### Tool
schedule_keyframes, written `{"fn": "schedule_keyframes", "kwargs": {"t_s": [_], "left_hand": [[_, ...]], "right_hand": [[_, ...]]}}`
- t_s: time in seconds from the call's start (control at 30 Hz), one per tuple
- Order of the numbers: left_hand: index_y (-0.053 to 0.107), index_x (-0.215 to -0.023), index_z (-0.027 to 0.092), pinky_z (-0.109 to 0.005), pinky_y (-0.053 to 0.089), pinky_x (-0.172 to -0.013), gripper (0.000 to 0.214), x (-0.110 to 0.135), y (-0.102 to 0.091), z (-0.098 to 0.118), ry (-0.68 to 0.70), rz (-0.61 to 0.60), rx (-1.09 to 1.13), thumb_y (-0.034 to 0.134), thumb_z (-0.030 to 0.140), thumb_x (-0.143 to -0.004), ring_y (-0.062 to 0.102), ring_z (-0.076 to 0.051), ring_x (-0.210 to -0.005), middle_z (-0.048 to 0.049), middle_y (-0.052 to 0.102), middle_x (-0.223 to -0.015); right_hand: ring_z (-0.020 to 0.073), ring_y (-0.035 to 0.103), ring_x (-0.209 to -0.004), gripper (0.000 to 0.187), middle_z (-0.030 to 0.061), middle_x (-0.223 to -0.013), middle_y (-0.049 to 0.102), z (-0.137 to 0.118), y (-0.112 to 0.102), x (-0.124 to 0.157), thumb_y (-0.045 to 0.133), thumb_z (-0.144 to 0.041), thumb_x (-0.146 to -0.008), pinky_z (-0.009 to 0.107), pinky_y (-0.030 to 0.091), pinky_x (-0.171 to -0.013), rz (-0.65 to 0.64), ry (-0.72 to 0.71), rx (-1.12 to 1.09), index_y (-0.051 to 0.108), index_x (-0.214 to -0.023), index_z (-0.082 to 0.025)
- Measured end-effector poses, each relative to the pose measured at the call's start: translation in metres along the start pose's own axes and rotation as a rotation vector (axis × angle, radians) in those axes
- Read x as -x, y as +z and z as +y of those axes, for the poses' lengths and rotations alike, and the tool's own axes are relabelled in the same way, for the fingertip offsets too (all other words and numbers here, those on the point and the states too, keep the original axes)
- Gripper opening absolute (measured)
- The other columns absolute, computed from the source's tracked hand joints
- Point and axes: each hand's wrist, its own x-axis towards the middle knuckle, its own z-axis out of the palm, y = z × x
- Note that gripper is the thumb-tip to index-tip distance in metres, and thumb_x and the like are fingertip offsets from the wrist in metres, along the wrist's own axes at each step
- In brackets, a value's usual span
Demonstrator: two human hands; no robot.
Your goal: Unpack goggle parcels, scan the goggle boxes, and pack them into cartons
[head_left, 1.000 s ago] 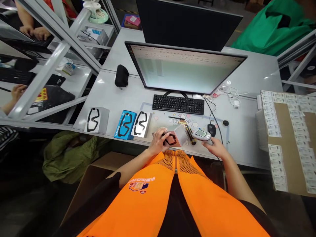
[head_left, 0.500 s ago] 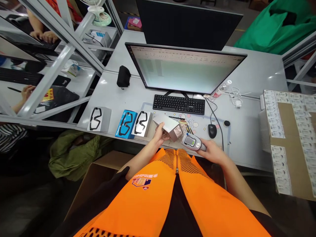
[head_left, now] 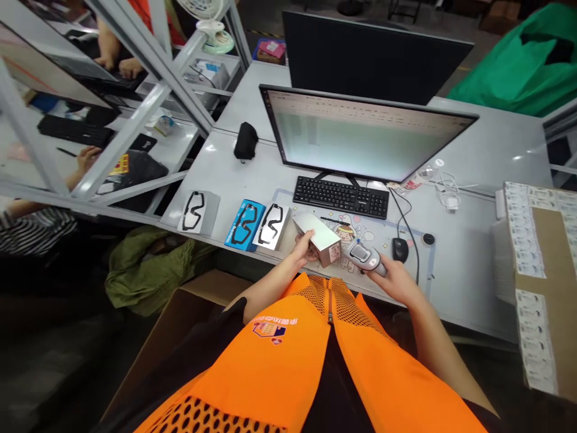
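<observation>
My left hand [head_left: 303, 249] grips a pale grey product box [head_left: 316, 238], with a small printed label on the end facing right. My right hand [head_left: 388, 278] is shut around the handle of a white handheld barcode scanner [head_left: 363, 256], whose nose points left toward the labelled end and stops just short of it. Three more eyewear boxes stand at the desk's front edge left of my left hand: a grey one [head_left: 197, 211], a blue one [head_left: 244, 225] and a white one [head_left: 271, 226].
A black keyboard [head_left: 340, 197], monitor [head_left: 360, 133] and mouse [head_left: 399, 249] sit just beyond my hands on a printed desk mat [head_left: 356, 231]. A label-covered carton [head_left: 536, 282] stands at right. An open cardboard box [head_left: 180, 337] lies below the desk. A co-worker's hands show beyond the metal shelving at left.
My left hand has turned the box so its labelled end faces the scanner. The scanner has swung its nose toward that end. The whole view has shifted slightly as my head moved.
</observation>
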Motion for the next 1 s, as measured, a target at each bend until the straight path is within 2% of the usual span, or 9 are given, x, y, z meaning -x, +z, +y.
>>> {"fn": "schedule_keyframes", "kwargs": {"t_s": [0.2, 0.3, 0.37, 0.5, 0.57, 0.67, 0.77, 0.87, 1.0], "left_hand": [[0.063, -0.132, 0.023, -0.051, 0.063, -0.077, 0.058, -0.01, -0.001, 0.023, -0.063, 0.08, -0.064, 0.073, 0.061, -0.09, 0.071, -0.029, -0.073, -0.0089, 0.071, -0.082], [0.059, -0.138, 0.024, -0.054, 0.063, -0.082, 0.058, -0.012, -0.006, 0.03, -0.07, 0.072, -0.093, 0.074, 0.056, -0.092, 0.076, -0.034, -0.089, -0.014, 0.076, -0.095], [0.048, -0.152, 0.026, -0.055, 0.063, -0.091, 0.074, -0.012, -0.011, 0.025, -0.041, 0.058, -0.122, 0.078, 0.054, -0.09, 0.076, -0.037, -0.107, -0.0187, 0.077, -0.115], [0.019, -0.171, 0.025, -0.056, 0.045, -0.122, 0.12, -0.012, -0.031, -0.004, 0.229, 0.078, -0.382, 0.091, 0.044, -0.077, 0.053, -0.041, -0.15, -0.0247, 0.05, -0.163], [0.017, -0.173, 0.022, -0.057, 0.032, -0.131, 0.126, -0.007, -0.044, -0.017, 0.389, 0.037, -0.537, 0.092, 0.04, -0.073, 0.038, -0.041, -0.161, -0.0255, 0.034, -0.174], [0.02, -0.174, 0.023, -0.056, 0.026, -0.134, 0.121, 0.011, -0.066, -0.012, 0.61, -0.061, -0.68, 0.089, 0.039, -0.076, 0.033, -0.04, -0.163, -0.0226, 0.029, -0.177], [0.02, -0.174, 0.027, -0.054, 0.031, -0.133, 0.116, 0.034, -0.099, 0.032, 0.786, -0.017, -0.739, 0.086, 0.041, -0.08, 0.036, -0.038, -0.162, -0.0188, 0.032, -0.175], [0.02, -0.174, 0.027, -0.055, 0.031, -0.133, 0.116, 0.05, -0.147, 0.106, 0.913, 0.243, -0.837, 0.086, 0.041, -0.079, 0.037, -0.039, -0.16, -0.0183, 0.035, -0.172], [0.016, -0.176, 0.026, -0.062, 0.041, -0.123, 0.114, 0.05, -0.226, 0.208, 0.774, 0.633, -1.14, 0.081, 0.045, -0.083, 0.049, -0.047, -0.149, -0.0235, 0.041, -0.162]], "right_hand": [[0.029, 0.073, -0.084, 0.039, 0.0059, -0.09, 0.08, 0.001, 0.008, -0.006, 0.064, -0.052, -0.09, 0.036, 0.053, -0.075, 0.028, 0.041, 0.032, 0.076, -0.111, -0.021], [0.0273, 0.071, -0.08, 0.039, 0.005, -0.087, 0.079, -0.005, 0.011, -0.008, 0.065, -0.053, -0.09, 0.035, 0.053, -0.074, 0.032, 0.046, 0.015, 0.077, -0.108, -0.02], [0.0261, 0.07, -0.078, 0.04, 0.0047, -0.086, 0.079, -0.009, 0.014, -0.01, 0.065, -0.054, -0.089, 0.034, 0.052, -0.072, 0.049, 0.058, 0.005, 0.077, -0.107, -0.02], [0.0249, 0.066, -0.073, 0.043, 0.004, -0.081, 0.076, -0.012, 0.022, -0.013, 0.066, -0.055, -0.087, 0.034, 0.052, -0.07, 0.092, 0.095, -0.006, 0.078, -0.107, -0.019], [0.026, 0.067, -0.076, 0.045, 0.0046, -0.082, 0.077, -0.011, 0.027, -0.015, 0.065, -0.057, -0.086, 0.034, 0.053, -0.071, 0.121, 0.122, -0.017, 0.079, -0.107, -0.019], [0.0285, 0.069, -0.081, 0.05, 0.0062, -0.085, 0.079, -0.006, 0.036, -0.016, 0.065, -0.061, -0.085, 0.035, 0.054, -0.073, 0.16, 0.176, -0.02, 0.08, -0.108, -0.018], [0.0313, 0.072, -0.086, 0.056, 0.0085, -0.089, 0.081, 0.0, 0.042, -0.018, 0.066, -0.065, -0.084, 0.037, 0.054, -0.075, 0.174, 0.231, -0.019, 0.081, -0.11, -0.017], [0.034, 0.074, -0.092, 0.061, 0.0104, -0.096, 0.083, 0.003, 0.047, -0.022, 0.068, -0.066, -0.082, 0.038, 0.055, -0.078, 0.192, 0.275, -0.032, 0.081, -0.115, -0.016], [0.0331, 0.074, -0.086, 0.062, 0.0112, -0.089, 0.082, -0.006, 0.055, -0.027, 0.067, -0.068, -0.08, 0.037, 0.054, -0.075, 0.193, 0.313, -0.009, 0.082, -0.11, -0.016]]}}
